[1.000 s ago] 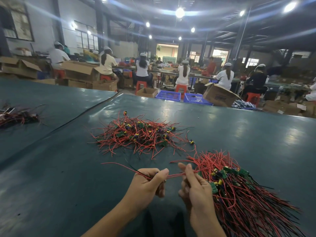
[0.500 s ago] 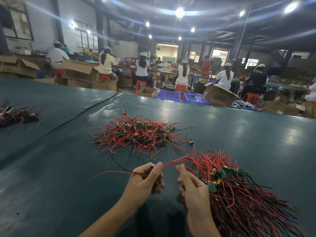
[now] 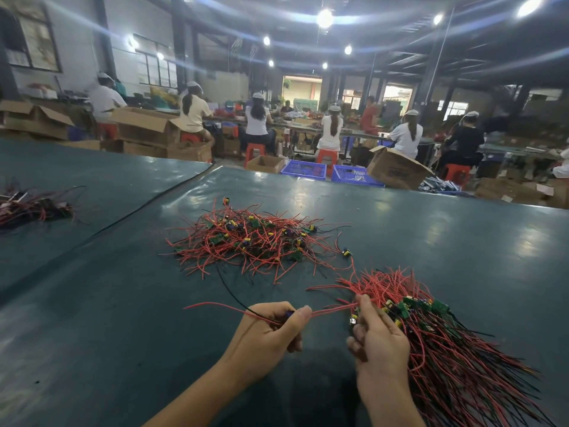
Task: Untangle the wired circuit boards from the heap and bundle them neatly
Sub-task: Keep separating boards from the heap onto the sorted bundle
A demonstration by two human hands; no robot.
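A tangled heap (image 3: 255,241) of small green circuit boards with red and black wires lies in the middle of the dark green table (image 3: 123,318). At the near right lies a combed bundle (image 3: 437,340) of the same boards, wires fanning to the right. My left hand (image 3: 271,334) pinches one wired board, its red and black wires (image 3: 221,306) trailing left. One red wire (image 3: 332,311) runs from that hand to the bundle. My right hand (image 3: 378,337) grips the bundle at its left end, index finger raised.
Another small pile of wired parts (image 3: 34,208) sits at the far left on the neighbouring table. Beyond the table's far edge are cardboard boxes (image 3: 397,171), blue crates (image 3: 303,169) and several seated workers at long benches.
My left hand has drawn the single board a little toward me and left; its wires now trail over the table. My right hand has closed in on the bundle's end.
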